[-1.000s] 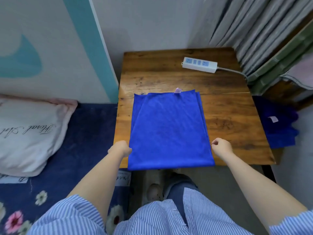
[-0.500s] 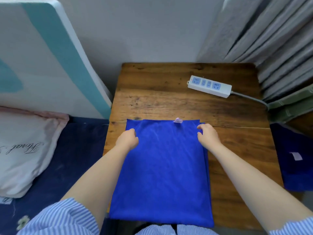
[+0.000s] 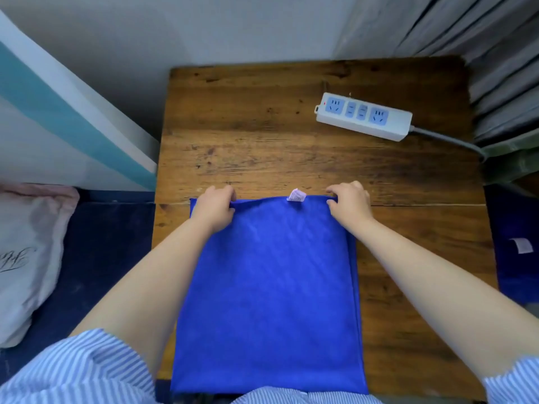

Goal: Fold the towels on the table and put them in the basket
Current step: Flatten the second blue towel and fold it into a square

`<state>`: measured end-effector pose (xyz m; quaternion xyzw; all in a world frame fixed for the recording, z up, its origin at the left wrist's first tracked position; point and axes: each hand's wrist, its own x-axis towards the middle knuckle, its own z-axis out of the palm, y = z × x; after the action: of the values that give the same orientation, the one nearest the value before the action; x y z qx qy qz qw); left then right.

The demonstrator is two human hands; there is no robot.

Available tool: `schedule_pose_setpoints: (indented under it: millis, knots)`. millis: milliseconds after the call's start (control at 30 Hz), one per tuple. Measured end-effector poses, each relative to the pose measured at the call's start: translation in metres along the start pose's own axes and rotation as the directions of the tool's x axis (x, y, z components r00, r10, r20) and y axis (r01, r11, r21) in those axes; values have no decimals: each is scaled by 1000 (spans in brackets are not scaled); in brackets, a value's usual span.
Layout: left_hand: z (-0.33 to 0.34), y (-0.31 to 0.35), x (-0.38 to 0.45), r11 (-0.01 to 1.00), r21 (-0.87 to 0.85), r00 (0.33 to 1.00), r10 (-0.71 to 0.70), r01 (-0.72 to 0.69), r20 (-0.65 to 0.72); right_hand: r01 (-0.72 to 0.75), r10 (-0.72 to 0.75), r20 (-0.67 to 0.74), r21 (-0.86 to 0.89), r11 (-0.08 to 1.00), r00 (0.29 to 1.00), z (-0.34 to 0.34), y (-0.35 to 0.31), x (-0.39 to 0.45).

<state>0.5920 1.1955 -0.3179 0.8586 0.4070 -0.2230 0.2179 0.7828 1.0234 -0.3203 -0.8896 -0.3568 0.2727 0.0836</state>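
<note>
right now your blue towel (image 3: 271, 290) lies flat on the wooden worktop (image 3: 262, 141), folded into a rectangle whose long axis runs straight away from you, near edge hanging at the worktop's front edge and far edge about halfway across the surface. a small white tag (image 3: 296, 196) sticks up at the middle of that far edge. your left hand (image 3: 215, 207) sits on the far left corner with its fingers curled round the towel's edge, pinching the cloth. your right hand (image 3: 348, 203) does the same at the far right corner, fingers bent over the edge and gripping it. both forearms stretch along the towel's two long sides. a thin strip of a lower layer shows along the towel's right side. a white power strip (image 3: 364, 116) lies on the far right of the worktop, well apart from the towel, angled with its cable running off to the right. more blue cloth (image 3: 516, 249) with a white label sits beyond the worktop's right edge.
</note>
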Motion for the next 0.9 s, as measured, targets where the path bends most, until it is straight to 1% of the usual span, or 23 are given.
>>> schedule_pose_setpoints:
  millis: [33, 100, 133, 167, 233, 267, 333, 367, 400, 433, 500, 567, 600, 667, 767, 833, 900]
  knots:
    - [-5, -3, -2, 996, 71, 998, 56, -56, 7, 28, -28, -2, 2, 1000, 1000, -2, -1, 0]
    - [-17, -13, -9, 952, 248, 984, 173, -180, 53, 91, -90, -18, 60, 994, 996, -10, 1, -4]
    - [-22, -18, -13, 924, 306, 973, 211, -228, 87, 97, -94, -28, 131, 987, 995, -17, 2, -8]
    - [-27, -23, -19, 906, 327, 963, 238, -268, 130, 79, -77, -21, 238, 968, 997, -23, 4, -14]
    - [-30, -33, -32, 890, 295, 934, 302, -347, 189, 8, -27, 31, 495, 869, 999, -33, 10, -29]
    - [-31, -37, -39, 885, 251, 916, 352, -392, 192, -31, -2, 56, 583, 812, 998, -35, 14, -36]
    - [-31, -43, -51, 859, 164, 872, 461, -485, 161, -95, 32, 110, 639, 763, 993, -36, 23, -49]
    - [-31, -46, -57, 848, 139, 856, 490, -512, 163, -121, 38, 144, 626, 771, 989, -35, 27, -53]
    - [-34, -47, -61, 865, 105, 864, 468, -491, 184, -144, 43, 178, 603, 785, 983, -34, 30, -56]
    - [-34, -49, -67, 899, 37, 884, 421, -437, 203, -159, 46, 208, 569, 807, 977, -31, 33, -60]
    - [-40, -50, -71, 955, -104, 925, 297, -280, 238, -198, 99, 213, 516, 834, 972, -29, 39, -60]
    - [-42, -51, -75, 956, -273, 950, 182, -110, 254, -230, 149, 215, 429, 873, 965, -25, 41, -62]
    - [-41, -53, -73, 951, -304, 957, 144, -64, 251, -233, 160, 218, 368, 900, 963, -25, 43, -61]
    - [-37, -57, -69, 955, -297, 973, 92, -25, 214, -182, 136, 206, 224, 957, 969, -23, 39, -60]
    - [-28, -61, -56, 972, -234, 998, -7, 22, 65, -95, 86, 136, 63, 993, 987, -21, 29, -53]
    - [-21, -62, -46, 974, -212, 995, -87, 73, -55, -63, 63, 83, -9, 998, 995, -18, 24, -46]
    - [-15, -59, -37, 973, -192, 979, -151, 124, -135, -66, 66, 13, -30, 997, 998, -13, 21, -36]
